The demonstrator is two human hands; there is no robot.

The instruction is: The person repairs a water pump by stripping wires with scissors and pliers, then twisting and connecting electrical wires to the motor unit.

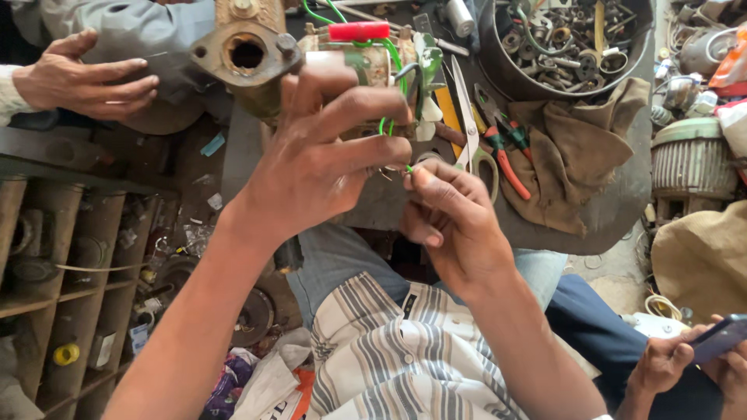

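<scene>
— While you look down from the head camera, what do your two hands hold?

— My left hand [311, 167] is spread over one pump [311, 70], fingers half curled against it. My right hand [451, 222] is pinched shut on one green wire [387, 124] just below the pump.

— What lies nearby?

— One pair of scissors [471, 132], two pliers [506, 148], one rag [576, 155], one bowl [498, 70] of metal parts. Someone's hand [82, 78] rests top left; two others hold a phone [720, 338] bottom right.
</scene>
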